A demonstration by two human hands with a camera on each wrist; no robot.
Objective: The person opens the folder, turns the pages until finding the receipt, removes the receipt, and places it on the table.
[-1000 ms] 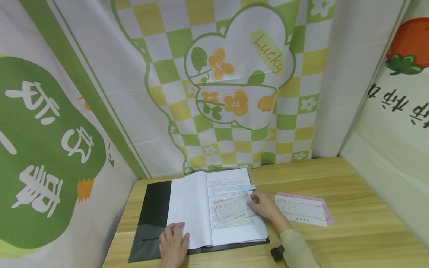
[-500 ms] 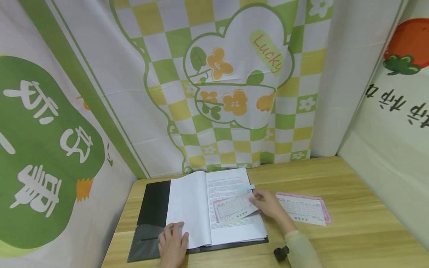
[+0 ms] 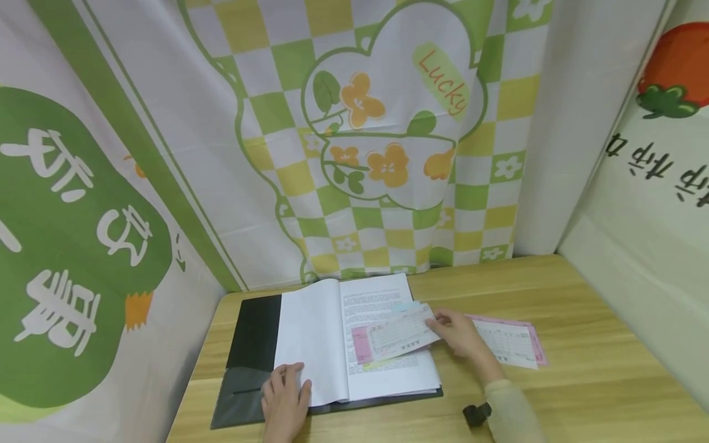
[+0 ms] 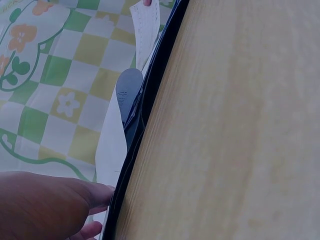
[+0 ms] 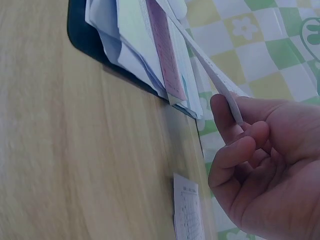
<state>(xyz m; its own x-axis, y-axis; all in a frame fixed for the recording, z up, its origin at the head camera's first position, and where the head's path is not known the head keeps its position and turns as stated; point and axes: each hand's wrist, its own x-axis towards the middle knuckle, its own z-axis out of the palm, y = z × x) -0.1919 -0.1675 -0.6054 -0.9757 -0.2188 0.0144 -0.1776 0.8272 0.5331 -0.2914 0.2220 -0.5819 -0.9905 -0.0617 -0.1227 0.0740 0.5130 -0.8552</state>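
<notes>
A black folder (image 3: pixel 252 329) lies open on the table with printed pages (image 3: pixel 382 384) inside. My left hand (image 3: pixel 286 397) rests on the blank left page (image 3: pixel 310 338) near its lower edge, fingers spread and relaxed. Between thumb and fingers my right hand (image 3: pixel 456 332) pinches the right end of a white printed slip (image 3: pixel 401 332), lifted at an angle above the right page. In the right wrist view the slip (image 5: pixel 210 65) rises clear of the folder. A pink slip (image 3: pixel 362 344) lies beneath it on the page, with a yellow edge showing below. A light blue tab (image 3: pixel 406 306) is partly covered.
On the wooden table (image 3: pixel 581 344), right of the folder, lie a white slip (image 3: pixel 512 344) and a pink slip (image 3: pixel 537 344), overlapping. A small black object (image 3: pixel 476 414) is by the right sleeve. Printed curtains (image 3: pixel 388 234) close off the back and both sides.
My right hand has lifted the white slip and drawn it rightward, uncovering more of the pink slip's left end. The left hand stays on the left page.
</notes>
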